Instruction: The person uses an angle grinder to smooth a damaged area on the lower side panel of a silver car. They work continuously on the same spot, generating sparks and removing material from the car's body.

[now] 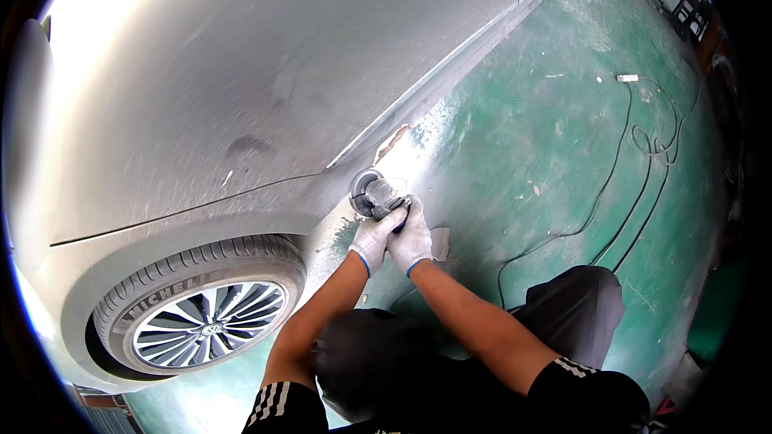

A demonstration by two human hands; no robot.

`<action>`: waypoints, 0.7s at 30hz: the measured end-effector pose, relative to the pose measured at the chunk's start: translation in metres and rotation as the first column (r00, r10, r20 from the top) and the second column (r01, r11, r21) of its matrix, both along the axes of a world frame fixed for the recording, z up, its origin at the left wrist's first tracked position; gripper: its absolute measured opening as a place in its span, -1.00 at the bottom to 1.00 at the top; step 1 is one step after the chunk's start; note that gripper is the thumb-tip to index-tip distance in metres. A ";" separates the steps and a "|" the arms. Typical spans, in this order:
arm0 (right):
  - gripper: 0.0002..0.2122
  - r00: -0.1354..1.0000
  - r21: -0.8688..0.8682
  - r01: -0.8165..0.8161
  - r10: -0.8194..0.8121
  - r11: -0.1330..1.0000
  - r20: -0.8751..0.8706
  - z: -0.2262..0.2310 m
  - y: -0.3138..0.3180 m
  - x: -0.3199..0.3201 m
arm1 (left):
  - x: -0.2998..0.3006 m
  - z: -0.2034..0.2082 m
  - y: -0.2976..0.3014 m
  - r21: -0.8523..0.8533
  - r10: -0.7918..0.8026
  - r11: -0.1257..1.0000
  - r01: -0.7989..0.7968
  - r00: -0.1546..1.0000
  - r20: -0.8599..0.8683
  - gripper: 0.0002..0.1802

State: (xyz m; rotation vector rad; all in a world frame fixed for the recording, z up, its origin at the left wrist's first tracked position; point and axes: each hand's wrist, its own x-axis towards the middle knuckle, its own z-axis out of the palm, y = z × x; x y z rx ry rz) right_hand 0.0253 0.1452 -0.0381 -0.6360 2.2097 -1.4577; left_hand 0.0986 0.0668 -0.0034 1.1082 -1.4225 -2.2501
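Black sleeves (595, 395), power tool (383, 195) within gloved fingers (415, 215), round head (361, 190) beyond them

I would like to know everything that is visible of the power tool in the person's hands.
The power tool looks like a small angle grinder, with a dark round front piece and a greyish, metal-looking head. The left hand and right hand, both white-gloved, grip it and hide much of its body. It is close to the lower edge of the grey car; contact and running state are unclear.
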 end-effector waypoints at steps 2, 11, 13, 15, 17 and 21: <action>-0.26 1.000 0.027 -0.007 0.008 1.000 -0.009 0.002 0.001 -0.002 | -0.002 -0.004 0.001 0.044 0.054 0.998 -0.050 0.995 -0.089 -0.39; -0.21 0.982 0.094 -0.133 0.144 0.987 -0.122 0.016 0.008 -0.040 | -0.019 -0.031 0.004 0.302 0.136 0.952 -0.037 0.940 -0.314 -0.42; -0.20 0.967 0.138 -0.144 0.169 0.980 -0.189 0.015 0.009 -0.047 | -0.023 -0.032 0.006 0.342 0.152 0.939 -0.027 0.926 -0.346 -0.42; -0.20 0.965 0.146 -0.148 0.175 0.978 -0.195 0.014 0.008 -0.048 | -0.024 -0.033 0.004 0.353 0.154 0.935 -0.027 0.929 -0.337 -0.41; -0.21 0.970 0.147 -0.143 0.168 0.979 -0.174 0.014 0.009 -0.046 | -0.023 -0.035 0.004 0.347 0.138 0.937 -0.029 0.945 -0.295 -0.37; -0.23 0.981 0.171 -0.115 0.138 0.979 -0.133 0.016 0.010 -0.045 | -0.028 -0.032 0.004 0.301 0.099 0.953 -0.026 0.969 -0.228 -0.29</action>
